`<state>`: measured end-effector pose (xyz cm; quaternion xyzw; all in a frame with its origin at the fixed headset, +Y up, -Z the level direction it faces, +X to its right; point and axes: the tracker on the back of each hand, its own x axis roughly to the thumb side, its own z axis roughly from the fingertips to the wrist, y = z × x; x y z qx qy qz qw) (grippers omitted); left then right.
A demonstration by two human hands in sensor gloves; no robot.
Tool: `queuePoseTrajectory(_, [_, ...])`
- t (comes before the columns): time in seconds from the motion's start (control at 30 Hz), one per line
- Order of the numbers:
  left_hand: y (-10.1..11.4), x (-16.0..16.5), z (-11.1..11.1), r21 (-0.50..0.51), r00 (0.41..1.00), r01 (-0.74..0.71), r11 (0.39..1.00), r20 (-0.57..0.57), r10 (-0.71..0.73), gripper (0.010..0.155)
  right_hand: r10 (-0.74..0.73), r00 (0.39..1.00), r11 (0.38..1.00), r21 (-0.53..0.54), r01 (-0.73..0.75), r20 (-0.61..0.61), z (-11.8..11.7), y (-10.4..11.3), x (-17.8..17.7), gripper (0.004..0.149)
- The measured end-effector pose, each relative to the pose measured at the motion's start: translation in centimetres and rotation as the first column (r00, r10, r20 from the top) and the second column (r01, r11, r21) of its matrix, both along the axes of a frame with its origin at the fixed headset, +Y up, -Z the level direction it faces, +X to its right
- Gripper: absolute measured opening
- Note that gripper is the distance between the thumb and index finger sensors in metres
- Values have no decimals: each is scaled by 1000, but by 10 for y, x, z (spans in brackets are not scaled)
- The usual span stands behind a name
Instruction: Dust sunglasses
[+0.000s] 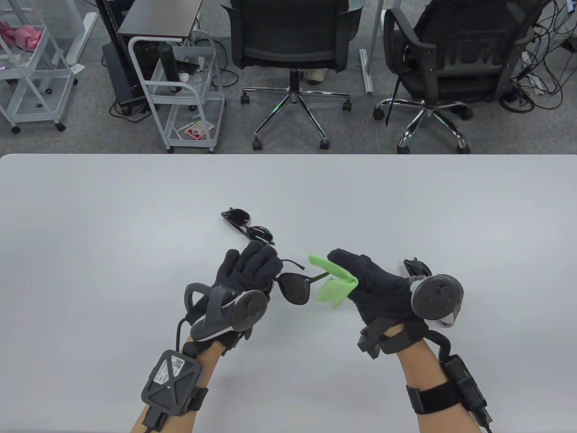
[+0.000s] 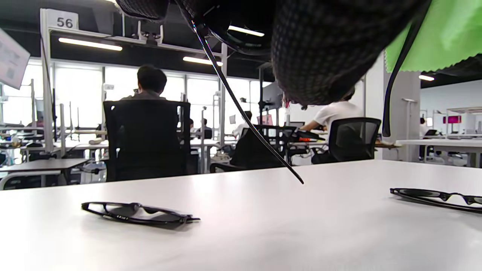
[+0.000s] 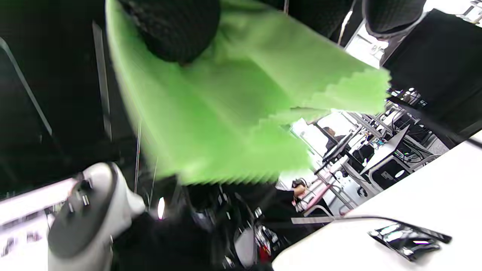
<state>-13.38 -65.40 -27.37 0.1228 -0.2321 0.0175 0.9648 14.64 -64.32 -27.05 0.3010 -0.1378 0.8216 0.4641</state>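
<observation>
Above the white table (image 1: 90,225), a pair of sunglasses (image 1: 295,288) is gripped by the curled fingers of the left hand (image 1: 245,279), while a green cloth (image 1: 333,288) is pinched just beside its lens in the right hand (image 1: 374,288).

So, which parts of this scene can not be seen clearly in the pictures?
- Third black sunglasses: table view, mostly behind the right hand.
- Held dark sunglasses: second lens hidden by the left hand.
- Green microfibre cloth: right wrist view, motion-blurred.
</observation>
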Motion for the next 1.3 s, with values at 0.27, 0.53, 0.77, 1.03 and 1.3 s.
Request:
queuePoseTrajectory(0.27, [3,11,9,107,992,108,988,51,-114,85,160,975,987,0,-162,-152,6,4,-20,50])
queuePoseTrajectory(0.53, [0,17,13,148,982,174,974,51,-183,83,255,921,957,-59,-283,-294,6,0,-37,44])
queuePoseTrajectory(0.77, [12,35,30,75,980,-8,997,199,-7,97,250,954,966,-24,-258,-167,6,-4,-38,45])
queuePoseTrajectory(1.03, [23,37,32,244,988,33,969,139,-68,88,272,959,960,-50,-276,-73,8,2,-41,45])
queuePoseTrajectory(1.3, [22,18,19,208,997,-2,978,73,-14,87,321,947,941,-113,-318,4,-6,-7,-17,44])
